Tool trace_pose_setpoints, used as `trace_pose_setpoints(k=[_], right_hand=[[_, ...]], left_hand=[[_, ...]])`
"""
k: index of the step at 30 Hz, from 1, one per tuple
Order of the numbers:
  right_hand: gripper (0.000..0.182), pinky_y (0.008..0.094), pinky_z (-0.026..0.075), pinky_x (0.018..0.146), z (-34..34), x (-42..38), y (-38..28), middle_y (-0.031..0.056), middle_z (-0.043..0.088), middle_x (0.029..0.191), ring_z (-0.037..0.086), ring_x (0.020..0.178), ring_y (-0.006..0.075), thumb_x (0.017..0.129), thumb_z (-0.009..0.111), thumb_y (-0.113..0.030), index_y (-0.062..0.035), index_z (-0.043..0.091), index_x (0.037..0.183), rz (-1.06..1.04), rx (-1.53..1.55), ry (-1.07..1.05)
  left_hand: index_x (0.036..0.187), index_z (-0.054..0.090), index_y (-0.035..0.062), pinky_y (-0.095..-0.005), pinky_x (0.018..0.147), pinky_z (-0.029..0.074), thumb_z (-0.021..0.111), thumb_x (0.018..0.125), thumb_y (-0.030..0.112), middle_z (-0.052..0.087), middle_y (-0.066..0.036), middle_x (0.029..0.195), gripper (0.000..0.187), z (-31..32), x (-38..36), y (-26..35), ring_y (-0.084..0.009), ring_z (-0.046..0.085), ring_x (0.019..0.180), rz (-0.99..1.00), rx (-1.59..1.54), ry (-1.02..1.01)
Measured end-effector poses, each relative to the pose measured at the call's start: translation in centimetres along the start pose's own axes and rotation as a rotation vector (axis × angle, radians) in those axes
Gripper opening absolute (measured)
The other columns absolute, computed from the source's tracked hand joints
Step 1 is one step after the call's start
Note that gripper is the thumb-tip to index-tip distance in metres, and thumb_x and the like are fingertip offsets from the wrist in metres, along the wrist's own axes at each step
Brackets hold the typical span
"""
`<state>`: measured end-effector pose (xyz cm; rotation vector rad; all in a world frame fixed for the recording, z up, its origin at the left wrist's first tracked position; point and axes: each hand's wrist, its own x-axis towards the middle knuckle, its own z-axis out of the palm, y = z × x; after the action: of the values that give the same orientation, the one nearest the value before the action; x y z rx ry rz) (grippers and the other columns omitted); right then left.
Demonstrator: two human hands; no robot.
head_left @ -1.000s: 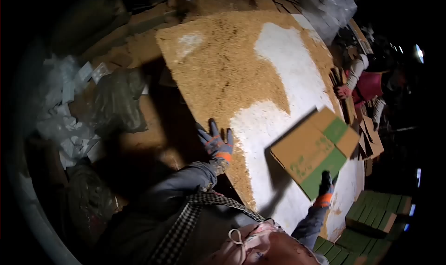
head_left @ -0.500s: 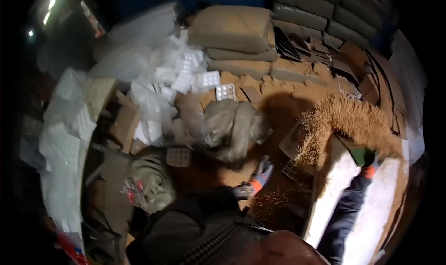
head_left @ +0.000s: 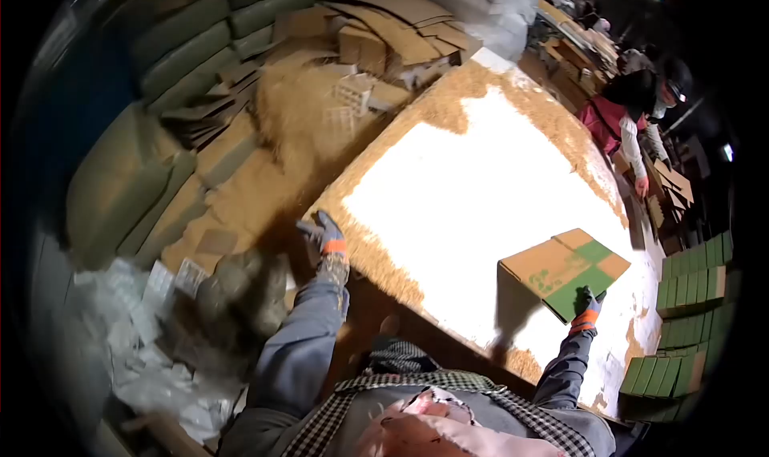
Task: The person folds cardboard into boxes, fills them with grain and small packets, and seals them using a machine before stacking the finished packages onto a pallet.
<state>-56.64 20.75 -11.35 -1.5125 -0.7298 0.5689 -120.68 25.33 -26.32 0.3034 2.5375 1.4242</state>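
Note:
My right hand (head_left: 589, 306), in a grey glove with an orange cuff, grips the near right edge of a brown and green cardboard box (head_left: 561, 266). The box is above the brightly lit white tabletop (head_left: 481, 193). My left hand (head_left: 323, 234), gloved the same way, is at the table's left edge with its fingers apart and nothing in it. Brown granular material (head_left: 380, 269) covers the tabletop's left and far margins. A blurred mass of the same material (head_left: 300, 108) shows beyond the left edge.
Green stacked boxes (head_left: 681, 289) stand at the right. A person in a red vest (head_left: 601, 124) is beyond the table's far right side. Full sacks (head_left: 120, 185) and clear plastic with white trays (head_left: 144, 329) lie at the left, flat cardboard (head_left: 392, 24) at the back.
The view has swung right, showing the whole tabletop. The grains that were in mid-air off the table's end are now beyond its left edge. The box in my right hand now shows fully.

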Motion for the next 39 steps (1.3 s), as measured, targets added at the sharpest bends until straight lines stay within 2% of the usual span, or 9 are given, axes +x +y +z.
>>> trace_pose_setpoints(k=[4, 9, 12, 16, 22, 24, 27, 32, 39], right_hand=[[0.042, 0.0298, 0.039, 0.04, 8.4, 5.9, 1.9, 0.0068, 0.057, 0.073, 0.051, 0.051, 0.0168, 0.078, 0.058, -0.005, -0.0194, 0.039, 0.112, 0.034, 0.067, -0.014], [0.037, 0.0316, 0.042, 0.045, 42.8, 16.2, 2.0, 0.0054, 0.057, 0.072, 0.052, 0.053, 0.0181, 0.075, 0.061, -0.007, -0.0151, 0.047, 0.108, -0.004, 0.219, -0.364], [0.016, 0.0314, 0.045, 0.052, 58.8, 21.1, -1.8, 0.0038, 0.06, 0.076, 0.056, 0.058, 0.0169, 0.078, 0.06, -0.01, -0.0098, 0.059, 0.094, -0.606, -0.12, -0.82], [0.035, 0.0259, 0.047, 0.053, 59.0, 23.5, -12.8, 0.0066, 0.062, 0.085, 0.058, 0.063, 0.0146, 0.078, 0.061, -0.003, -0.0064, 0.049, 0.111, -0.028, 0.153, -0.967], [0.07, 0.0314, 0.039, 0.09, 64.4, 29.4, -11.6, 0.0119, 0.052, 0.118, 0.051, 0.099, 0.0185, 0.079, 0.053, 0.005, -0.016, 0.024, 0.139, -0.901, -0.766, -1.025], [0.064, 0.0352, 0.038, 0.092, 63.1, 18.2, -16.1, 0.0141, 0.052, 0.12, 0.051, 0.104, 0.0234, 0.079, 0.05, -0.001, -0.015, 0.029, 0.137, -0.619, -0.678, -1.269], [0.065, 0.0392, 0.04, 0.088, 60.7, 9.1, -17.8, 0.0214, 0.051, 0.119, 0.049, 0.109, 0.0357, 0.076, 0.058, -0.018, -0.0119, 0.029, 0.135, -0.981, -0.996, -1.362], [0.068, 0.0394, 0.047, 0.078, 48.8, -13.0, -23.6, 0.019, 0.061, 0.095, 0.059, 0.088, 0.0343, 0.079, 0.052, -0.016, -0.0247, 0.022, 0.138, -0.865, -1.328, -1.656], [0.061, 0.0377, 0.048, 0.065, 36.5, -27.6, -25.9, 0.0209, 0.062, 0.087, 0.062, 0.073, 0.0289, 0.08, 0.057, -0.01, -0.0151, 0.031, 0.136, -0.797, -0.44, -1.882]], left_hand=[[0.138, 0.014, 0.0014, -0.0494, 0.083, 0.042, 0.041, 0.085, 0.051, 0.039, -0.032, 0.123, 0.077, -0.4, -1.3, 3.3, -0.0446, 0.05, 0.101, -0.032, 0.275, 0.132], [0.136, 0.017, -0.0038, -0.0438, 0.1, 0.03, 0.045, 0.086, 0.048, 0.03, -0.031, 0.132, 0.077, -2.0, -2.2, 8.2, -0.0427, 0.032, 0.121, -0.004, 0.414, 0.093], [0.135, 0.02, -0.0041, -0.0417, 0.102, 0.027, 0.049, 0.086, 0.043, 0.029, -0.029, 0.134, 0.074, -0.5, -1.4, 5.8, -0.0397, 0.031, 0.123, -0.023, 0.358, 0.127], [0.134, 0.023, -0.0044, -0.0401, 0.102, 0.028, 0.051, 0.085, 0.043, 0.031, -0.028, 0.133, 0.074, -0.2, -1.2, 5.1, -0.038, 0.033, 0.122, 0.089, 0.554, 0.207], [0.135, 0.022, -0.004, -0.0407, 0.102, 0.029, 0.05, 0.083, 0.049, 0.032, -0.027, 0.133, 0.08, -0.8, -1.4, 6.5, -0.0382, 0.032, 0.123, 0.059, 0.663, 0.175], [0.135, 0.021, -0.0029, -0.0421, 0.1, 0.03, 0.052, 0.081, 0.05, 0.032, -0.028, 0.132, 0.082, -0.9, -1.4, 5.8, -0.0388, 0.033, 0.122, 0.028, 0.573, 0.132], [0.135, 0.021, -0.0037, -0.0445, 0.096, 0.034, 0.051, 0.082, 0.049, 0.034, -0.03, 0.129, 0.08, -1.1, -1.8, 7.1, -0.0413, 0.037, 0.117, -0.018, 0.368, 0.145], [0.137, 0.021, 0.0011, -0.0434, 0.097, 0.034, 0.05, 0.084, 0.048, 0.032, -0.029, 0.131, 0.076, -2.1, -1.6, 6.7, -0.041, 0.035, 0.119, -0.069, 0.139, 0.105], [0.136, 0.026, 0.0031, -0.033, 0.101, 0.031, 0.045, 0.091, 0.029, 0.034, -0.017, 0.135, 0.056, -3.4, 1.3, -2.3, -0.0277, 0.034, 0.124, 0.016, -0.528, -0.294]])
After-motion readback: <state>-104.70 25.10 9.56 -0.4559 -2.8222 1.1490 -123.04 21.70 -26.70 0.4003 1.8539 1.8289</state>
